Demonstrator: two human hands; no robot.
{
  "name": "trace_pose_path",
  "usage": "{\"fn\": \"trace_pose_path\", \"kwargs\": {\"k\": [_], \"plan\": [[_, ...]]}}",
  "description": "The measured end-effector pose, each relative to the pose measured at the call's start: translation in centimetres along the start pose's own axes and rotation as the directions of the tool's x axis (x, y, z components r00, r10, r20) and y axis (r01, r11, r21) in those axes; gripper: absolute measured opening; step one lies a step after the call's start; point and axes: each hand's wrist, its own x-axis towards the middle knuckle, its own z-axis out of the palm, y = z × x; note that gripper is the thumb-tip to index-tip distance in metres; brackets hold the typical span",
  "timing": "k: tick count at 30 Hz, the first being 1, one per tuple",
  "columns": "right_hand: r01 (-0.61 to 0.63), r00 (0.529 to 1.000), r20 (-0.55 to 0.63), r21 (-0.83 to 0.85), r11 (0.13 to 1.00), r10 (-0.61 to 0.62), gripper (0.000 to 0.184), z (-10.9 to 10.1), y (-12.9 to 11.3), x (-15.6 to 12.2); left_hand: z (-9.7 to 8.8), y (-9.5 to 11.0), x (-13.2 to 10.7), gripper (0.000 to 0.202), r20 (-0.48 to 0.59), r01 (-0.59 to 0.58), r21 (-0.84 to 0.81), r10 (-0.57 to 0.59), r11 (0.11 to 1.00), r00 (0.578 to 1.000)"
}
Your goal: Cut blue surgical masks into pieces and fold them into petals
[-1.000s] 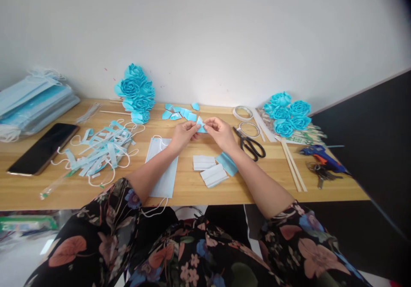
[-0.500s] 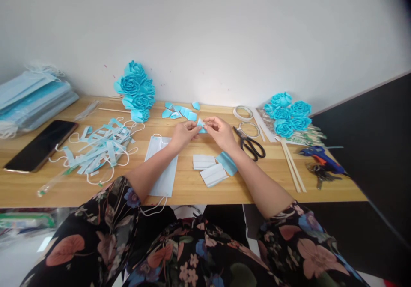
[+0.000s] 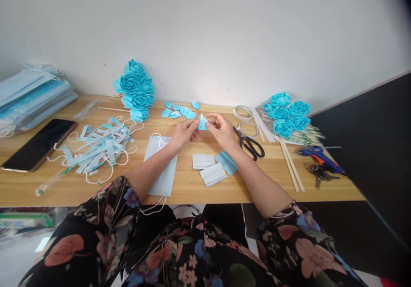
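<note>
Between my two hands is a small pointed piece of blue mask fabric (image 3: 202, 123), its tip upward. My left hand (image 3: 185, 133) pinches its left edge. The fingers of my right hand (image 3: 221, 129) are closed on its right side. Just beyond lie several cut blue fabric pieces (image 3: 184, 112). Nearer to me, two pale fabric rectangles (image 3: 213, 174) and a blue one (image 3: 226, 162) rest on the wooden table (image 3: 189, 190). A whole face mask (image 3: 163, 167) lies partly under my left forearm. Black-handled scissors (image 3: 250, 145) sit beside my right hand.
At the left are a mask stack (image 3: 35, 98), a phone (image 3: 40, 144), a heap of strips and ear loops (image 3: 102, 143) and blue fabric roses (image 3: 136, 90). Tape rolls (image 3: 243, 113), more roses (image 3: 285, 115), wooden sticks (image 3: 291, 167), a glue gun (image 3: 321, 158) and keys (image 3: 319, 175) lie right.
The fabric piece now shows more of its face between my fingers, as a larger triangle. My hands have barely shifted, and the view has moved slightly.
</note>
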Motion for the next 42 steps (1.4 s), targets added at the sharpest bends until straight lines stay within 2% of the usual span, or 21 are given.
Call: {"fn": "trace_pose_path", "kwargs": {"k": [4, 9, 16, 20, 25, 29, 42], "plan": [[0.005, 0.999, -0.034, 0.008, 1.000, -0.004, 0.031, -0.13, -0.04, 0.12, 0.02, -0.25, 0.11, 0.043, 0.004, 0.037, -0.070, -0.036, 0.997, 0.999], [0.009, 0.998, -0.070, 0.008, 1.000, -0.008, 0.030, -0.05, -0.16, 0.09, 0.13, -0.04, -0.09, 0.032, 0.055, 0.022, -0.042, -0.020, 0.999, 0.998], [0.019, 0.999, -0.041, 0.031, 0.999, -0.017, 0.034, 0.15, -0.05, -0.01, 0.10, 0.03, -0.07, 0.031, -0.015, -0.014, -0.063, 0.013, 0.998, 1.000], [0.017, 0.999, -0.043, 0.022, 1.000, -0.016, 0.036, 0.21, 0.05, -0.06, 0.15, -0.05, -0.02, 0.039, 0.004, 0.003, -0.082, -0.002, 0.997, 1.000], [0.009, 0.998, -0.061, 0.029, 1.000, -0.008, 0.035, 0.18, 0.23, -0.02, 0.19, 0.12, -0.26, 0.023, 0.054, 0.039, -0.100, -0.033, 0.994, 0.998], [0.017, 0.998, -0.065, 0.026, 1.000, -0.015, 0.034, 0.19, 0.22, -0.04, 0.25, 0.24, -0.39, 0.014, 0.051, 0.070, -0.171, -0.062, 0.983, 0.997], [0.050, 0.998, -0.044, 0.012, 0.999, -0.050, 0.032, 0.34, 0.05, -0.26, 0.15, 0.38, -0.40, 0.020, 0.062, 0.082, -0.227, -0.069, 0.970, 0.996]]}}
